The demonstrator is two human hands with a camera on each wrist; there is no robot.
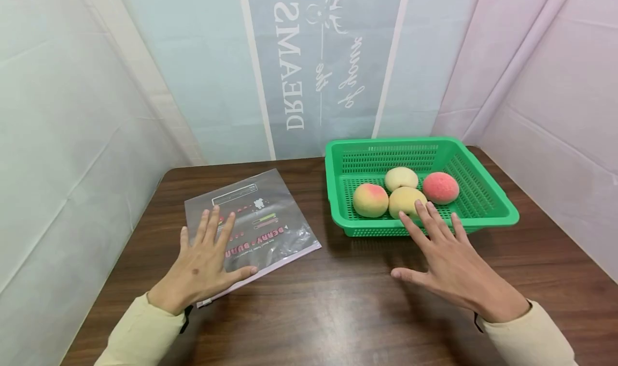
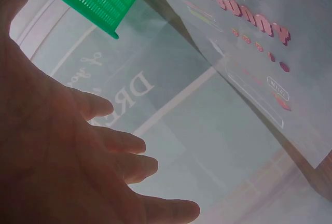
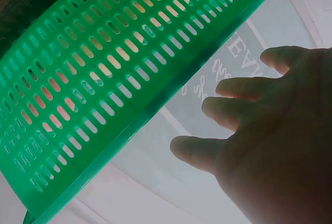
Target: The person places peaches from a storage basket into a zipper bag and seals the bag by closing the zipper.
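Observation:
My left hand (image 1: 200, 264) is held over a clear zip bag (image 1: 275, 210) printed with red "BERRY BUNNY" lettering, fingers straight and spread, holding nothing. The bag lies flat on the left half of the table, its zip edge toward me. On the right, my right hand (image 1: 449, 266) has its fingers spread too, with nothing in them, and its fingertips overlap the near rim of a green plastic basket (image 1: 347, 224) in the head view. Inside the basket are a yellow-pink peach (image 1: 370, 200), a pale round fruit (image 1: 401, 178), a yellow fruit (image 1: 406, 200) and a red fuzzy fruit (image 1: 441, 188).
The dark wood table (image 1: 333, 312) runs up to a pale blue-grey curtain (image 1: 333, 60) with mirrored white lettering at the back. White cloth walls (image 1: 63, 140) close in both sides. The basket stands near the table's back right corner.

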